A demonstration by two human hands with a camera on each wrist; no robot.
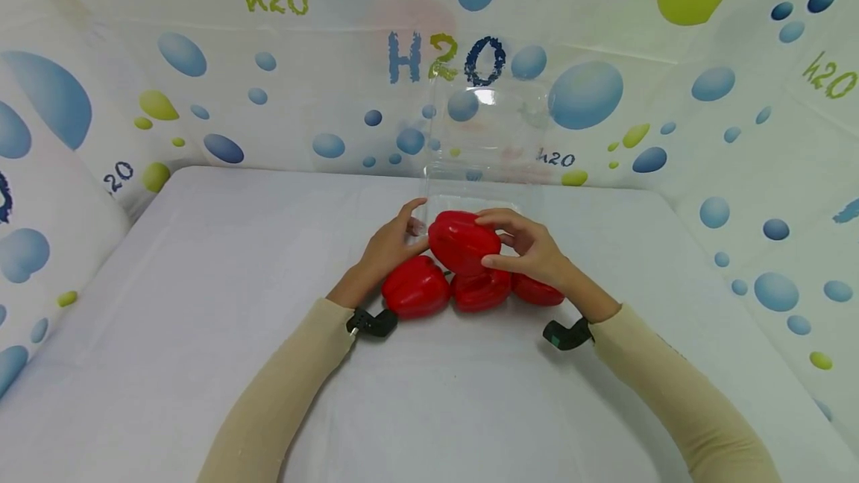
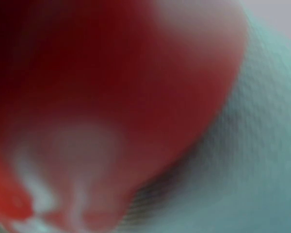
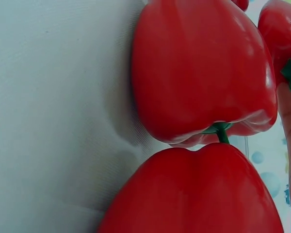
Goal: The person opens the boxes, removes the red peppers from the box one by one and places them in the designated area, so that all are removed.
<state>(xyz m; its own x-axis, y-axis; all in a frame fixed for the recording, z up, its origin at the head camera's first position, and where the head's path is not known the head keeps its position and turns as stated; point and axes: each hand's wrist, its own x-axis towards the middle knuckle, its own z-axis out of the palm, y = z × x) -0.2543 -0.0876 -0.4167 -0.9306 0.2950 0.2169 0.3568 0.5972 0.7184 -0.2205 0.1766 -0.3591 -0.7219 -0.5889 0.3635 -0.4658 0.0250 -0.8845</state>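
Observation:
My right hand (image 1: 533, 248) grips a glossy red bell pepper (image 1: 463, 243) from its right side, thumb below and fingers above. In the right wrist view, one finger (image 3: 290, 128) lies against this pepper (image 3: 281, 36) near its green stem. It is held over other red peppers, a left one (image 1: 416, 288), a middle one (image 1: 481, 289) and a right one (image 1: 537, 290) partly behind my wrist. My left hand (image 1: 388, 244) is at the left edge of a clear plastic container (image 1: 537, 196), fingers spread, thumb near the held pepper. A blurred red pepper (image 2: 116, 87) fills the left wrist view.
The container's transparent lid (image 1: 493, 121) stands raised at the back, against a white backdrop (image 1: 349, 58) with blue and green drops. A white cloth (image 1: 456, 408) covers the table. Dark wrist cameras (image 1: 567, 335) sit under both wrists.

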